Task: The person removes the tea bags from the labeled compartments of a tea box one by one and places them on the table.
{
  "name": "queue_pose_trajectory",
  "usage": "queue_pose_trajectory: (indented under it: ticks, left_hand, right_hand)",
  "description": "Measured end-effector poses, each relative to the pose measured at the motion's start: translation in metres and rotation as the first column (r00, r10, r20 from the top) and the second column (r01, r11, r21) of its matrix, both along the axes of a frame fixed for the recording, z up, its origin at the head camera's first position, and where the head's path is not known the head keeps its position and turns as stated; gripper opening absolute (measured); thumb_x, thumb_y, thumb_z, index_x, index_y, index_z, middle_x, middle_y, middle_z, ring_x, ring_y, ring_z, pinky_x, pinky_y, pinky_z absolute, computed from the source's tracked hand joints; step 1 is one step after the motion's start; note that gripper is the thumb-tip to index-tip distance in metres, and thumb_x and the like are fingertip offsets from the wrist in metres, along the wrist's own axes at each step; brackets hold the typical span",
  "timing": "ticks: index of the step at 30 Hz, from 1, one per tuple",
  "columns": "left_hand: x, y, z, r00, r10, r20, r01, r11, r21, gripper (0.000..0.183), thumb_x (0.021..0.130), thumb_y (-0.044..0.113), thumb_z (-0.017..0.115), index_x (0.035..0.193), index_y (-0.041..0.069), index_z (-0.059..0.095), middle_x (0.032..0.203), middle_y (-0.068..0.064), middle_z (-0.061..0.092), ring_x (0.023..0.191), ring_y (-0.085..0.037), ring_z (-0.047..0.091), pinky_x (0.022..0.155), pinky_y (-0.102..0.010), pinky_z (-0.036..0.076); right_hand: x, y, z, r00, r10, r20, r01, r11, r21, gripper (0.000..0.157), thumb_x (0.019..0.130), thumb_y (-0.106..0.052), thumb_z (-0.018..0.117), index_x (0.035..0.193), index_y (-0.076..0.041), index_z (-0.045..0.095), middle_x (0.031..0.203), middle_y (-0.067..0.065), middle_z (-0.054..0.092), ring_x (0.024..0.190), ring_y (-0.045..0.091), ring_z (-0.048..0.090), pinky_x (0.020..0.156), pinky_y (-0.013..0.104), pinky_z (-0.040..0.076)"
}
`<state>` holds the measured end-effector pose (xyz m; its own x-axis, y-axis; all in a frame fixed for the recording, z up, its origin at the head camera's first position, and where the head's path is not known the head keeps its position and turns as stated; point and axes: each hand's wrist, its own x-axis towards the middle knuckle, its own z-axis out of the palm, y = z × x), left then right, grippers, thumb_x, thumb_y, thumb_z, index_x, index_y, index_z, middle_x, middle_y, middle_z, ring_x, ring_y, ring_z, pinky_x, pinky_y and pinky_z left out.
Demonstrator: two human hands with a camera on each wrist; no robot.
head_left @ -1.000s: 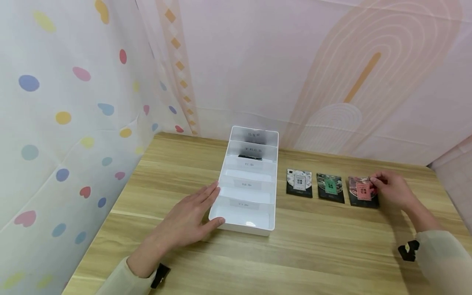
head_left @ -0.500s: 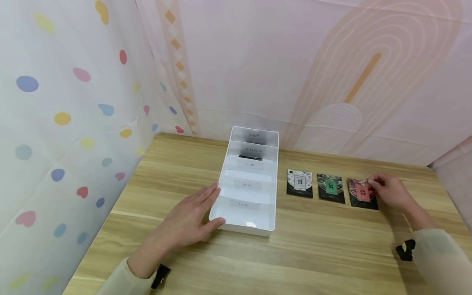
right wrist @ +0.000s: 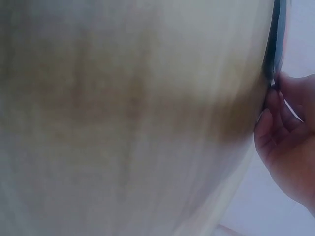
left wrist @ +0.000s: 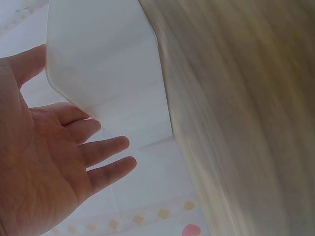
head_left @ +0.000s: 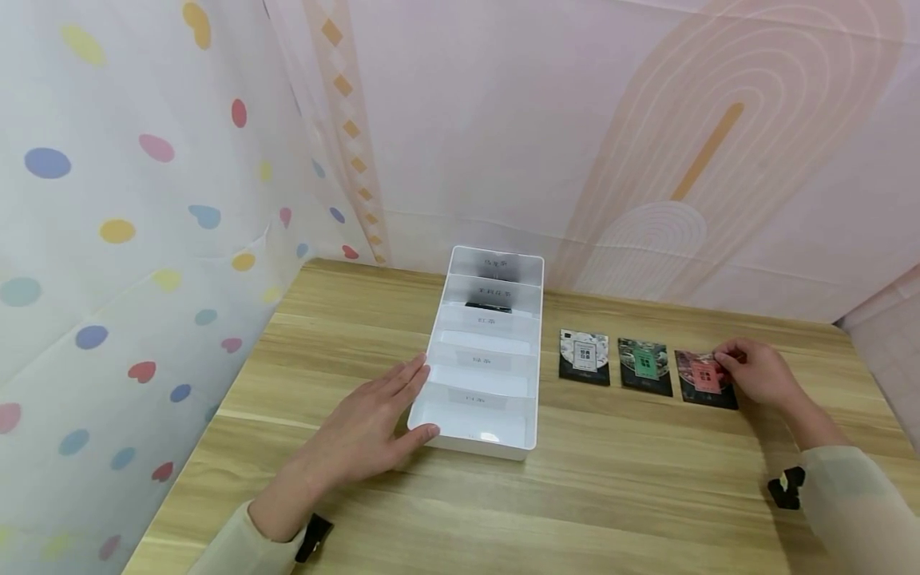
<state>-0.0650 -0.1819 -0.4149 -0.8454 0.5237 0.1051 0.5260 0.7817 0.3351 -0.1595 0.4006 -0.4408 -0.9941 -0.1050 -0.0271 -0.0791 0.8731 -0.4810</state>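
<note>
pinching the red packet (head_left: 700, 378), just left of the right hand (head_left: 760, 373), by its right edge in a narrow grip; resting the left hand (head_left: 370, 423), straight-fingered and farther away, against the white tray (head_left: 467, 419).

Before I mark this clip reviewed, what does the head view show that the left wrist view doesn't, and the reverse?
Only head: the inside of the white organizer with a dark item in it, the white-labelled packet, green-labelled packet and red-labelled packet, and the right hand pinching the last.

Only left wrist: the palm side of the left hand.

Both: the left hand at the organizer, wooden table and diamond-patterned backdrop.
</note>
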Motion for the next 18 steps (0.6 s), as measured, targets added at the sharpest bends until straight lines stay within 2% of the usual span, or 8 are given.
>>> queue_pose_trajectory:
  ticks: [10,18]
  left_hand:
    - [-0.0002,0.0001,0.0,1.0,0.001,-0.007,-0.001,1.0,-0.003,0.083,0.102,0.055,0.062,0.159,-0.001,0.041,0.17,-0.011,0.031,0.15,-0.038,0.041,0.115,-0.057,0.041]
    - [-0.0001,0.0004,0.0005,1.0,-0.004,-0.006,0.004,1.0,0.002,0.083,0.102,0.055,0.062,0.158,-0.002,0.041,0.169,-0.012,0.031,0.149,-0.039,0.041,0.115,-0.057,0.042]
  right_hand:
    - [0.0034,-0.0021,0.0002,1.0,-0.026,-0.017,0.026,1.0,-0.013,0.025,0.109,-0.009,0.053,0.111,0.013,0.064,0.097,0.027,0.069,0.09,0.042,0.065,0.074,0.051,0.052]
    - [0.0061,-0.0015,0.006,0.999,-0.033,-0.01,0.032,0.999,-0.037,0.031,0.111,-0.015,0.05,0.117,0.012,0.064,0.104,0.028,0.068,0.097,0.046,0.064,0.075,0.053,0.054]
